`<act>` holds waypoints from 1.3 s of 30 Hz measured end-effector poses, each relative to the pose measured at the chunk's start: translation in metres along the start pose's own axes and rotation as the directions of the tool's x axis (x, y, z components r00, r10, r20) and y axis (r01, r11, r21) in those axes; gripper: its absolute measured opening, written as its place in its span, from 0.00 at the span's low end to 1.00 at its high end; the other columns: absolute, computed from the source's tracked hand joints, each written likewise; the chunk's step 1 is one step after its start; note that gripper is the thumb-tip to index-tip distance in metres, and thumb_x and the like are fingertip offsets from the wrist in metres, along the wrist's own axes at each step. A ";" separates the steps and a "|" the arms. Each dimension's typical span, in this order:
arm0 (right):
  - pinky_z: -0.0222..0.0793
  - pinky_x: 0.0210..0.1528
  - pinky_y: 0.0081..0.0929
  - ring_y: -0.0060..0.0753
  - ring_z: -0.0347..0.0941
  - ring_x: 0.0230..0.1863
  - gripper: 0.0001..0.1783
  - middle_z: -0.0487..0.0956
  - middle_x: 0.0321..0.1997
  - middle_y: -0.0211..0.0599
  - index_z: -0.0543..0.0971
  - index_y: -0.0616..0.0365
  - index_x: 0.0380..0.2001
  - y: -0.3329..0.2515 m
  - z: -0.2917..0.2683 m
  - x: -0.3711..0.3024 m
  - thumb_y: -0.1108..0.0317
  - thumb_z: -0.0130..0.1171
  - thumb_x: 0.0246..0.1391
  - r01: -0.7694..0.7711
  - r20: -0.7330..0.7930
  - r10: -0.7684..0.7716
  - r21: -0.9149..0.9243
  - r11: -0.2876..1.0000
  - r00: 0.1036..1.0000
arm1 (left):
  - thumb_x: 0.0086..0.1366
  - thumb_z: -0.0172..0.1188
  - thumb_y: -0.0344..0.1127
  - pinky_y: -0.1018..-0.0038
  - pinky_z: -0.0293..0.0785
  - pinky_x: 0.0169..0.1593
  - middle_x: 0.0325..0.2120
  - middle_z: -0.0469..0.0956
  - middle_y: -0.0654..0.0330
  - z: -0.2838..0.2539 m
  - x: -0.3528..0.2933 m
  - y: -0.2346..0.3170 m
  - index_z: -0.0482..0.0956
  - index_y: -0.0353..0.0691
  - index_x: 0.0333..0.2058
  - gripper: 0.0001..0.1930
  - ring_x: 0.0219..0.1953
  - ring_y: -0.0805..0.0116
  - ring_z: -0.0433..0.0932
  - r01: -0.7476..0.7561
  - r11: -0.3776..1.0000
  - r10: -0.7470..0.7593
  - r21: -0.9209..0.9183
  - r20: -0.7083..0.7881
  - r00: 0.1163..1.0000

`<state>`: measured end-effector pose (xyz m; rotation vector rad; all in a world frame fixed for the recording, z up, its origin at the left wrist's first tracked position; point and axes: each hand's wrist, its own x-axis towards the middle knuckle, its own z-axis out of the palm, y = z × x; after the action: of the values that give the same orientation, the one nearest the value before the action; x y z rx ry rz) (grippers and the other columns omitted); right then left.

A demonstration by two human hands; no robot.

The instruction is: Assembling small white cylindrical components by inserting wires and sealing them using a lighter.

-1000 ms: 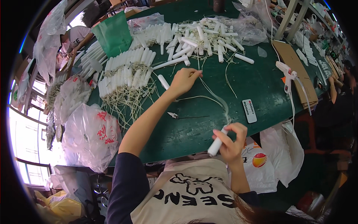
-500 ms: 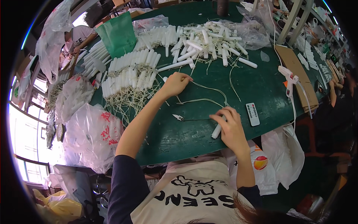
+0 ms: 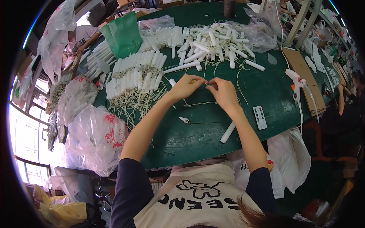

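My left hand (image 3: 187,87) and my right hand (image 3: 225,94) meet fingertip to fingertip above the green table, both pinched closed. The left one grips the end of a pale thin wire (image 3: 201,103); what lies between my right fingertips is too small to make out. Below my right forearm rests a white tube (image 3: 228,132), partly covered by the arm. A small white pointed piece (image 3: 184,120) with a thin dark lead lies on the table in front of my hands.
Heaps of white tubes (image 3: 137,76) with tangled wires lie at left and far middle. To the right are a white remote control (image 3: 260,117), a glue gun (image 3: 295,83) and a cardboard sheet (image 3: 304,78). Plastic bags (image 3: 97,136) crowd the left edge; a co-worker (image 3: 83,36) is at far left.
My right hand has left the white tube and the dark lead and moved up and left to meet my left hand. The left hand has stayed nearly in place.
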<state>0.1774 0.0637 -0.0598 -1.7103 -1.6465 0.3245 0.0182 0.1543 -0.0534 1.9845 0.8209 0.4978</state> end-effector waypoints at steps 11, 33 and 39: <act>0.71 0.30 0.36 0.42 0.76 0.28 0.05 0.78 0.25 0.40 0.77 0.60 0.25 -0.002 0.007 0.003 0.70 0.60 0.45 0.077 -0.256 -0.077 -0.010 0.997 0.963 | 0.61 0.55 0.38 0.78 0.70 0.36 0.25 0.80 0.59 0.006 0.003 0.009 0.81 0.33 0.37 0.14 0.28 0.78 0.73 0.002 0.994 0.021 0.113 -0.199 0.980; 0.71 0.28 0.19 0.23 0.76 0.25 0.09 0.79 0.23 0.36 0.79 0.65 0.32 0.013 0.006 0.013 0.69 0.57 0.53 -0.077 -0.106 0.131 0.404 0.911 0.986 | 0.63 0.55 0.39 0.81 0.68 0.38 0.30 0.80 0.63 0.006 0.006 0.004 0.81 0.33 0.39 0.14 0.31 0.80 0.73 -0.078 0.997 0.078 0.001 -0.150 0.986; 0.71 0.28 0.19 0.22 0.75 0.25 0.09 0.78 0.24 0.34 0.78 0.66 0.32 0.015 0.000 0.011 0.70 0.56 0.54 -0.074 -0.095 0.132 0.461 0.884 0.987 | 0.64 0.56 0.44 0.83 0.59 0.24 0.18 0.70 0.70 0.006 0.007 0.023 0.80 0.39 0.43 0.16 0.21 0.84 0.64 0.113 0.963 -0.140 -0.246 -0.096 0.985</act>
<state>0.1902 0.0751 -0.0667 -1.4263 -1.2645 0.5948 0.0348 0.1475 -0.0362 1.6827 0.9067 0.6082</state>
